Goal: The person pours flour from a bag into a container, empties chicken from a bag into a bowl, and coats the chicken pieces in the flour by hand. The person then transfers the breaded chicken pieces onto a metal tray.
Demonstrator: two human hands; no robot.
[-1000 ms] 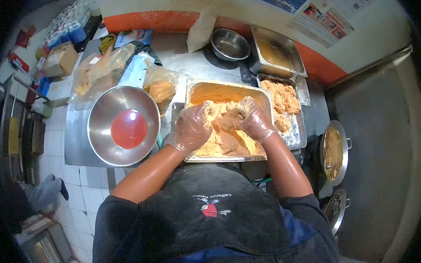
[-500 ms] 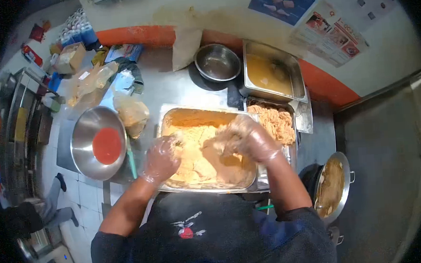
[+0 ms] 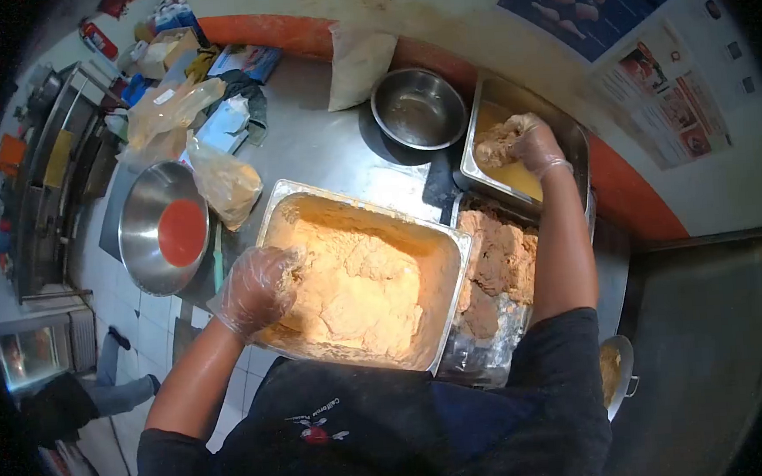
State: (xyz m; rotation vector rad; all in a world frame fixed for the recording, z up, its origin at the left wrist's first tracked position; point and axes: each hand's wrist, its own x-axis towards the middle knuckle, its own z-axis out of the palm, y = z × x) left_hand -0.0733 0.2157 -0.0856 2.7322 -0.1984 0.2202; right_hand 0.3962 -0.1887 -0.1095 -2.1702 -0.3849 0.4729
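Observation:
A deep metal pan [image 3: 460,316] holds pale orange breading powder [image 3: 358,283] with flat coated pieces partly buried in it. My left hand [image 3: 262,284], in a clear plastic glove, is at the pan's left side with curled, breading-caked fingers; whatever they may hold is hidden. My right hand [image 3: 532,144], gloved too, is over a second deep metal pan [image 3: 571,130] of yellowish liquid [image 3: 517,179]. Its fingers close around a crumb-covered clump I cannot identify. Between these pans lies a tray [image 3: 480,354] with pinkish-brown raw meat pieces [image 3: 491,253].
On the steel counter [image 3: 306,147] stand an empty-looking metal bowl [image 3: 418,109] and a white bag [image 3: 360,65]. To the left are a bowl [image 3: 141,239] with red contents and a plastic bag [image 3: 223,182]. A wok-like pan [image 3: 614,372] is at right; a person [image 3: 77,400] is at lower left.
My right hand has left the breading pan and reached up and right over the yellowish liquid. My left hand stays by the breading. The view has turned, showing more of the meat tray.

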